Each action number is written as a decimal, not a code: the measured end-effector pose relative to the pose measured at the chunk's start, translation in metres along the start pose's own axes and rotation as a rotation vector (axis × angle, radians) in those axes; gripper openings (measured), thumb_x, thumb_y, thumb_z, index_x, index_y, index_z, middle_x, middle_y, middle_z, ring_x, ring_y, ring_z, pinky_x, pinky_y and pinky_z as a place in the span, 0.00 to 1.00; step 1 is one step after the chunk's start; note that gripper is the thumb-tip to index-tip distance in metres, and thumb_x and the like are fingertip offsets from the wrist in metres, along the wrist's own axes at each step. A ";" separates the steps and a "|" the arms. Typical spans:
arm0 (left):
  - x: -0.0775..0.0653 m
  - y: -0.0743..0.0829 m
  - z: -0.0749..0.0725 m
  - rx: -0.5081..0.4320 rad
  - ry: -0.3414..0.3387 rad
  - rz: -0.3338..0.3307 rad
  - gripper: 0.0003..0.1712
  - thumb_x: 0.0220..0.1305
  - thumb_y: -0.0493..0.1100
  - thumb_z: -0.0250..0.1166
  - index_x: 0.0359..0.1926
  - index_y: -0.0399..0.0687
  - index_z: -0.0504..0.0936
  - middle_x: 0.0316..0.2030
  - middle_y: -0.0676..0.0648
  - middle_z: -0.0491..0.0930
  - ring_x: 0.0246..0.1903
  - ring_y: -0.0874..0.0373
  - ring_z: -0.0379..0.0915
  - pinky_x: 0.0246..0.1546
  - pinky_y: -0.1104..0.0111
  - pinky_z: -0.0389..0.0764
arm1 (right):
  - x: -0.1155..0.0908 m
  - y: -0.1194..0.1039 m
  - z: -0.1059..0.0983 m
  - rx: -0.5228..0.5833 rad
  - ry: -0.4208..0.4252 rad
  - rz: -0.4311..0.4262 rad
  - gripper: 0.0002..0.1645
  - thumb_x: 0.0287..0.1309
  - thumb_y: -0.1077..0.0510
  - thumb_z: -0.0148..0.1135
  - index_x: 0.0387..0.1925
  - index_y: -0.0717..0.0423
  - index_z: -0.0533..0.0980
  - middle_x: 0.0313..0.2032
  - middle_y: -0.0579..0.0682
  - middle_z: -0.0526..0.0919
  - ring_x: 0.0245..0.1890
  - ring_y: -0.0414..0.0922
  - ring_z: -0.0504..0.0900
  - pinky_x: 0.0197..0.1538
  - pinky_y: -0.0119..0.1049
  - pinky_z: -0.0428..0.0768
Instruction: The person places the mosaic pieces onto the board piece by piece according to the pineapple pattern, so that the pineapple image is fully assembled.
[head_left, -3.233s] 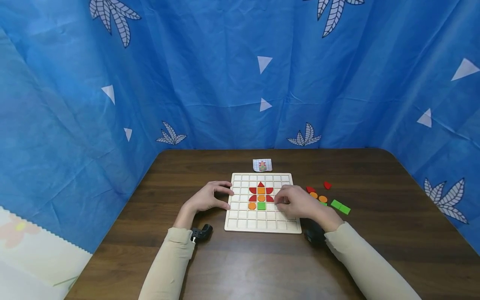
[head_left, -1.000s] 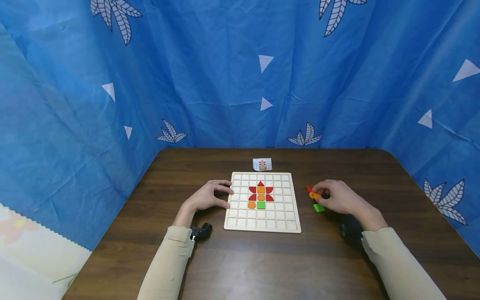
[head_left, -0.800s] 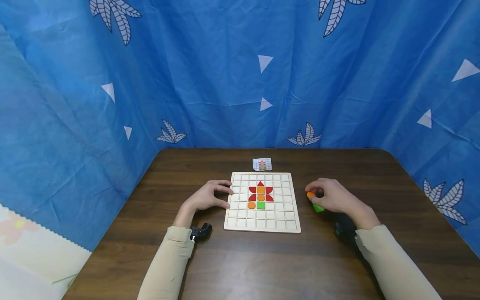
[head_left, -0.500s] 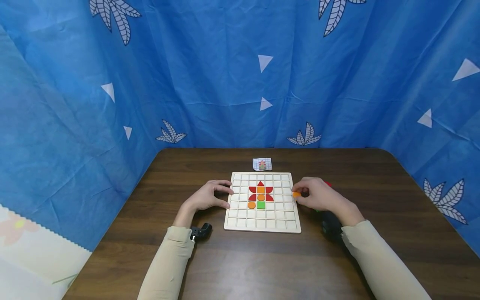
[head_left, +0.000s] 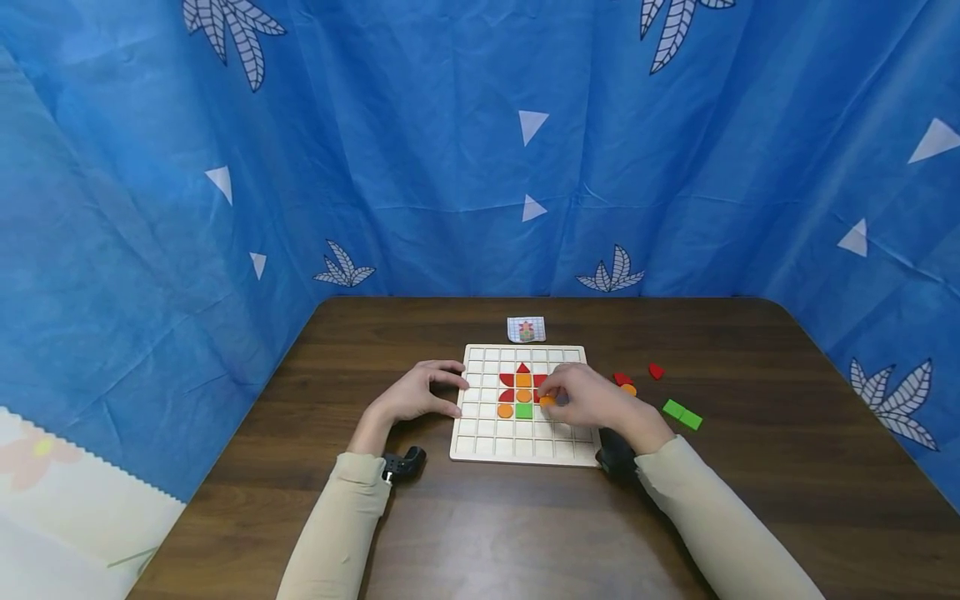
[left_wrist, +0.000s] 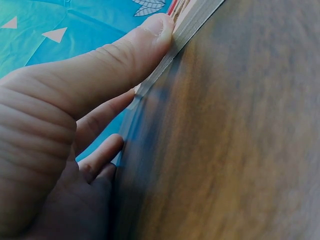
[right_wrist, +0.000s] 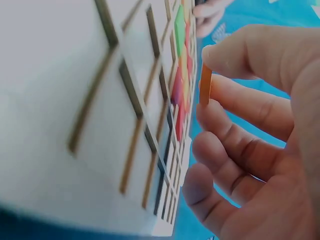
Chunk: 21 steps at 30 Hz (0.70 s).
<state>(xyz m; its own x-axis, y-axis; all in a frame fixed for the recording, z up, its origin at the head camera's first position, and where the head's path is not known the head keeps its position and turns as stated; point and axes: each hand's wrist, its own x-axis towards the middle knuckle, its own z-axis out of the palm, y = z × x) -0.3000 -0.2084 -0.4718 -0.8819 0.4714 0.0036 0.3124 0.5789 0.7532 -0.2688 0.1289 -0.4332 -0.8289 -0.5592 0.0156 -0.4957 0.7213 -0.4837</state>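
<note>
A pale wooden grid board [head_left: 480, 442] lies on the table, with red, orange and green flat pieces set in its cells like a flower. My left hand [head_left: 420, 393] rests at the board's left edge, thumb [left_wrist: 145, 40] and fingertips touching the rim, fingers spread. Over the board my right hand [head_left: 592, 398] pinches an orange disc [right_wrist: 205, 84] between thumb and fingertips, right of the green square [head_left: 523, 411]. In the right wrist view the disc is held edge-on, apart from the board surface. Another orange disc [head_left: 505, 411] sits left of the green square.
Loose pieces lie right of the board: a red piece [head_left: 622, 379], an orange disc [head_left: 630, 390], a red heart-like piece [head_left: 656, 372] and green squares [head_left: 682, 414]. A small pattern card [head_left: 526, 329] lies behind the board. Blue curtain [head_left: 465, 167] hangs beyond the table.
My right hand has picked up an orange disc from the loose pieces and carried it left over the board. My left hand stays at the board's edge.
</note>
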 end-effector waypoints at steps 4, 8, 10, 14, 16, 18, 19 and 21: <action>0.001 0.000 0.000 0.002 0.003 0.004 0.22 0.49 0.47 0.83 0.48 0.60 0.91 0.67 0.49 0.75 0.71 0.47 0.63 0.75 0.45 0.62 | 0.001 -0.005 0.006 -0.004 -0.032 0.020 0.16 0.58 0.56 0.74 0.49 0.49 0.87 0.42 0.43 0.85 0.41 0.42 0.77 0.47 0.38 0.82; 0.000 0.000 0.001 0.006 -0.004 -0.005 0.22 0.50 0.48 0.83 0.49 0.60 0.91 0.67 0.50 0.75 0.71 0.48 0.62 0.75 0.46 0.62 | 0.001 -0.006 0.010 -0.034 -0.041 0.041 0.16 0.59 0.56 0.73 0.50 0.47 0.87 0.47 0.43 0.85 0.45 0.42 0.78 0.57 0.41 0.82; -0.001 0.000 0.001 0.011 -0.005 -0.002 0.22 0.50 0.47 0.83 0.49 0.59 0.91 0.67 0.50 0.75 0.72 0.48 0.63 0.75 0.47 0.63 | 0.001 -0.006 0.011 -0.040 -0.040 0.039 0.15 0.59 0.57 0.73 0.49 0.48 0.86 0.45 0.43 0.85 0.44 0.43 0.78 0.56 0.42 0.82; -0.002 0.001 0.001 0.017 -0.002 0.011 0.23 0.50 0.47 0.83 0.49 0.57 0.91 0.67 0.49 0.75 0.72 0.47 0.63 0.74 0.47 0.64 | 0.000 -0.007 0.011 -0.026 -0.042 0.027 0.12 0.59 0.58 0.74 0.46 0.48 0.87 0.42 0.42 0.86 0.42 0.42 0.78 0.53 0.41 0.82; -0.002 0.001 0.000 0.015 0.000 0.011 0.23 0.50 0.46 0.83 0.49 0.57 0.91 0.67 0.49 0.75 0.72 0.47 0.63 0.74 0.47 0.64 | 0.000 -0.006 0.010 -0.017 -0.043 0.025 0.11 0.59 0.58 0.74 0.45 0.48 0.87 0.41 0.41 0.86 0.42 0.42 0.78 0.53 0.41 0.82; -0.001 0.001 0.000 0.013 0.001 0.013 0.23 0.50 0.46 0.83 0.49 0.57 0.91 0.67 0.48 0.75 0.72 0.47 0.64 0.74 0.47 0.64 | -0.001 -0.006 0.010 -0.015 -0.045 0.027 0.10 0.60 0.58 0.75 0.44 0.48 0.87 0.41 0.41 0.86 0.42 0.42 0.78 0.53 0.42 0.82; -0.001 0.001 0.000 0.012 0.001 0.013 0.23 0.50 0.46 0.83 0.49 0.57 0.91 0.67 0.49 0.75 0.72 0.47 0.63 0.74 0.48 0.64 | -0.001 -0.006 0.010 -0.014 -0.044 0.029 0.10 0.59 0.57 0.75 0.44 0.48 0.87 0.41 0.41 0.86 0.42 0.42 0.78 0.53 0.42 0.82; 0.000 0.001 0.001 0.014 0.004 0.019 0.23 0.50 0.46 0.83 0.49 0.57 0.91 0.67 0.49 0.76 0.72 0.47 0.64 0.74 0.47 0.64 | -0.001 -0.005 0.009 -0.015 -0.042 0.030 0.10 0.59 0.57 0.75 0.43 0.47 0.88 0.41 0.41 0.86 0.42 0.41 0.79 0.54 0.42 0.83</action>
<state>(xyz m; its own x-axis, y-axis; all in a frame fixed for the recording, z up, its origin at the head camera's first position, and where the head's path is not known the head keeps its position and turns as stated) -0.2995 -0.2076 -0.4717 -0.8770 0.4800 0.0204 0.3343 0.5792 0.7435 -0.2630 0.1221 -0.4387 -0.8318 -0.5539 -0.0359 -0.4751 0.7440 -0.4698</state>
